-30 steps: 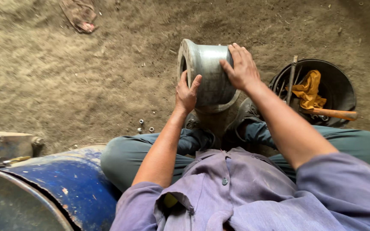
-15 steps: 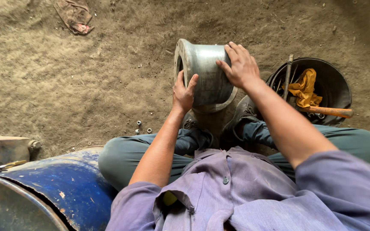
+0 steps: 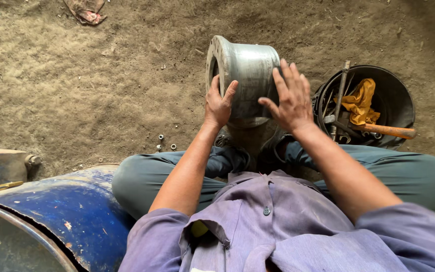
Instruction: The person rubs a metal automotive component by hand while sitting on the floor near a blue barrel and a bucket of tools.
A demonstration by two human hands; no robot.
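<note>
On the dirt floor (image 3: 76, 90), both hands gripped a steel drum (image 3: 245, 75); left hand (image 3: 218, 105) at its rim, right hand (image 3: 290, 98) fingers spread; turning seemed underway.

A dull grey metal drum (image 3: 247, 75), cylindrical with a wider flanged rim on its left end, lies tipped on its side above the dirt floor (image 3: 101, 85), between the sitter's knees.
</note>
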